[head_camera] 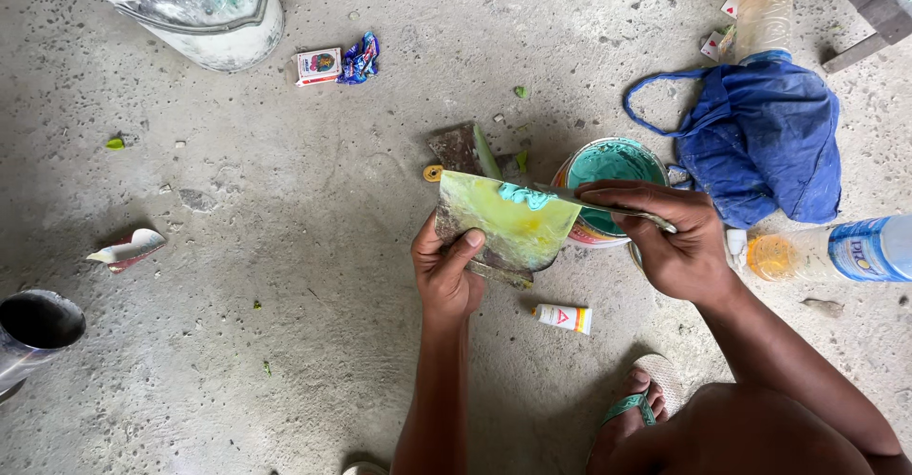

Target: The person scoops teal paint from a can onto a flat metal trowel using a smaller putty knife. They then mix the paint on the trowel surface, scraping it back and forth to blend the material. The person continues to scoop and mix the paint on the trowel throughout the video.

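My left hand grips the lower left edge of a flat scraper plate smeared yellow-green, held over the concrete floor. A dab of teal putty sits on its upper edge. My right hand holds a thin putty knife laid across the plate's upper right corner, its blade touching the teal putty. Just behind the plate stands an open can of teal paint. Another scraper lies on the floor beyond the plate.
A blue cloth bag and plastic bottles lie at the right. A small white tube rests on the floor below the plate. A large bucket stands top left, a dark can at left. My sandalled foot is below.
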